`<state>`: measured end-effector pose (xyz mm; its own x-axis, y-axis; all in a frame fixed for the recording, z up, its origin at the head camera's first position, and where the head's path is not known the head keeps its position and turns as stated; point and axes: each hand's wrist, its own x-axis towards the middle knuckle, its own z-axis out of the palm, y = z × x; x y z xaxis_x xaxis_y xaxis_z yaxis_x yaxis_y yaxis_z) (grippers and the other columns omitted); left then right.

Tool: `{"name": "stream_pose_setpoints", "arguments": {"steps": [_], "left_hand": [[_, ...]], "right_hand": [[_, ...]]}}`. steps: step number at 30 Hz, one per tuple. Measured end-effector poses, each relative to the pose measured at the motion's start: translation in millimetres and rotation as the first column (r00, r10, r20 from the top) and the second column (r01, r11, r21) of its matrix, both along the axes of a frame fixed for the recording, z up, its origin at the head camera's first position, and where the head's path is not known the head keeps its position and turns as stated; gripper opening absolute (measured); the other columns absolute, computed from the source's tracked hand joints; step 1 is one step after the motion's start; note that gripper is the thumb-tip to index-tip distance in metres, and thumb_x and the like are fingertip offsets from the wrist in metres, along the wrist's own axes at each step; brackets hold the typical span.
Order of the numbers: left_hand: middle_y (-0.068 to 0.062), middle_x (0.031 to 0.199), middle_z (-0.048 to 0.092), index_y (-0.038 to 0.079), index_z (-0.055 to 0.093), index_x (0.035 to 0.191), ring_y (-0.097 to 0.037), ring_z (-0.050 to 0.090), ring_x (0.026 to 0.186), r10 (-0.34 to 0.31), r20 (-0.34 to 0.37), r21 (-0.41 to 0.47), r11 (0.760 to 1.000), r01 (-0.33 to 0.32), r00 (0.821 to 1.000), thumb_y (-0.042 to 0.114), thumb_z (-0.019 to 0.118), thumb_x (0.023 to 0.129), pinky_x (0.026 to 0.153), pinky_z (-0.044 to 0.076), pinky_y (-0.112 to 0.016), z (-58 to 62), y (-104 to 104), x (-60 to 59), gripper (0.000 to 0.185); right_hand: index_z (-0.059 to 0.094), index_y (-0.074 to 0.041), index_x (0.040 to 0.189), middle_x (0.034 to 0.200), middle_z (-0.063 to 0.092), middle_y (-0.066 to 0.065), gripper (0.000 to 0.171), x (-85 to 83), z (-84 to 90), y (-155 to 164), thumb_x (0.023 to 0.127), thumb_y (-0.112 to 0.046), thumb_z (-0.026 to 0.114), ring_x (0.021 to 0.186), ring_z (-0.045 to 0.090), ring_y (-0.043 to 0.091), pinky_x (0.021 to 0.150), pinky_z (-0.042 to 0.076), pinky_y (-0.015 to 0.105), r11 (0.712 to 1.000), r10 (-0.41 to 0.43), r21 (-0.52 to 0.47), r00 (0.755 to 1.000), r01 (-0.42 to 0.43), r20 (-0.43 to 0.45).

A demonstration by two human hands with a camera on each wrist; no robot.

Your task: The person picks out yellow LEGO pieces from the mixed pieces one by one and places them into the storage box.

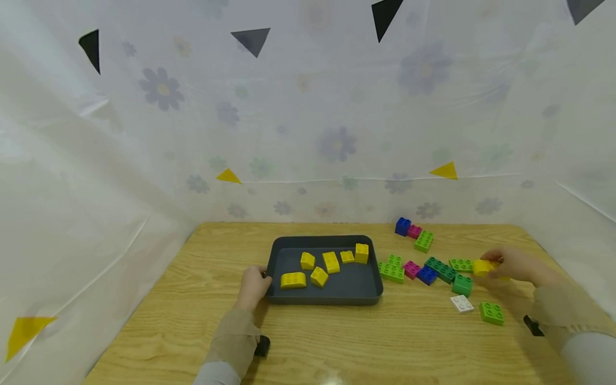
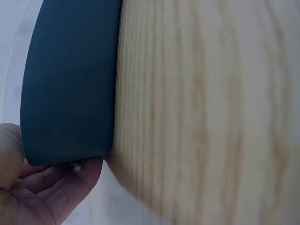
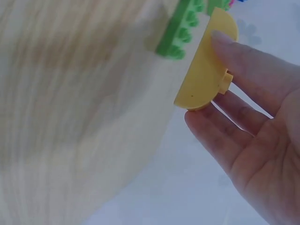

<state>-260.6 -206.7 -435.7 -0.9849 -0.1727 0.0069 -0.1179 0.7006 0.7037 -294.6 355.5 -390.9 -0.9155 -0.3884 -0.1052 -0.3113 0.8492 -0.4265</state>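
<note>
Pinching a rounded yellow brick (image 3: 204, 70), right hand (image 1: 512, 263); left hand (image 1: 253, 286) fingers grip the smooth dark tray (image 1: 325, 297).

The table (image 1: 337, 342) is pale wood with visible grain and a faint sheen. The tray (image 1: 327, 297) looks like dark matt plastic, smooth-walled. The yellow brick (image 3: 204, 70) is smooth plastic, slightly glossy. The backdrop sheet (image 1: 308, 117) appears to be thin, wrinkled plastic film, though cloth is possible.
</note>
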Motion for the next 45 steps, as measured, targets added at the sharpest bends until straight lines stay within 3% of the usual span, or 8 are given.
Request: {"name": "stream_pose_setpoints", "arguments": {"steps": [7, 15, 22, 29, 38, 45], "left_hand": [[-0.030, 0.105, 0.059, -0.017, 0.058, 0.108, -0.036, 0.059, 0.094, 0.000, -0.014, -0.007, 1.000, 0.000, 1.000, -0.003, 0.055, 0.080, 0.072, 0.052, -0.038, -2.2, -2, 0.4, 0.031], [-0.030, 0.106, 0.059, -0.016, 0.059, 0.109, -0.036, 0.059, 0.095, 0.000, -0.014, 0.002, 1.000, 0.000, 1.000, -0.003, 0.055, 0.080, 0.073, 0.052, -0.038, -0.9, 0, -0.3, 0.031], [-0.029, 0.104, 0.060, -0.015, 0.060, 0.108, -0.034, 0.059, 0.092, 0.000, -0.011, -0.005, 1.000, 0.000, 1.000, -0.003, 0.055, 0.080, 0.072, 0.052, -0.038, -0.5, 0, 0.0, 0.031], [-0.027, 0.101, 0.061, -0.014, 0.061, 0.106, -0.030, 0.060, 0.087, 0.003, -0.019, -0.009, 1.000, -0.003, 1.000, -0.003, 0.056, 0.079, 0.070, 0.052, -0.037, -0.2, 1, -0.3, 0.029], [-0.027, 0.101, 0.061, -0.014, 0.061, 0.106, -0.030, 0.060, 0.088, 0.008, 0.009, -0.011, 1.000, -0.008, 1.000, -0.003, 0.055, 0.081, 0.071, 0.052, -0.037, 1.0, 0, 0.0, 0.029], [-0.026, 0.099, 0.061, -0.015, 0.061, 0.106, -0.030, 0.059, 0.086, 0.010, 0.000, -0.013, 1.000, -0.010, 1.000, -0.003, 0.055, 0.080, 0.070, 0.052, -0.037, -0.7, -2, 0.0, 0.029]], "right_hand": [[0.055, 0.019, 0.107, 0.102, 0.058, 0.033, 0.044, -6.2, 19.1, -21, 0.076, -0.010, 0.070, 0.092, 0.054, 0.046, 0.073, 0.048, 0.050, 1.000, 0.027, -0.001, 0.998, -0.027, -0.053], [0.050, 0.019, 0.115, 0.110, 0.052, 0.037, 0.051, -11.6, 34.8, -46, 0.079, -0.013, 0.068, 0.098, 0.051, 0.049, 0.078, 0.046, 0.052, 1.000, 0.016, 0.013, 0.999, -0.015, -0.039], [0.054, 0.015, 0.113, 0.106, 0.057, 0.031, 0.048, -16.8, 44.8, -74, 0.079, -0.015, 0.068, 0.093, 0.055, 0.042, 0.077, 0.046, 0.051, 0.999, 0.042, 0.020, 0.997, -0.041, -0.060], [0.054, 0.014, 0.115, 0.110, 0.056, 0.031, 0.046, -19.6, 47.3, -102, 0.080, -0.013, 0.068, 0.100, 0.052, 0.045, 0.082, 0.044, 0.052, 0.997, 0.072, 0.015, 0.994, -0.071, -0.077], [0.061, 0.005, 0.108, 0.102, 0.061, 0.018, 0.033, -20.1, 46.4, -139, 0.078, -0.009, 0.069, 0.088, 0.056, 0.027, 0.078, 0.048, 0.044, 0.988, 0.152, 0.009, 0.982, -0.151, -0.114], [0.060, 0.006, 0.109, 0.101, 0.060, 0.016, 0.035, -19.3, 48.9, -173, 0.078, -0.007, 0.069, 0.088, 0.056, 0.027, 0.078, 0.048, 0.041, 0.980, 0.196, 0.004, 0.973, -0.197, -0.121]]}}
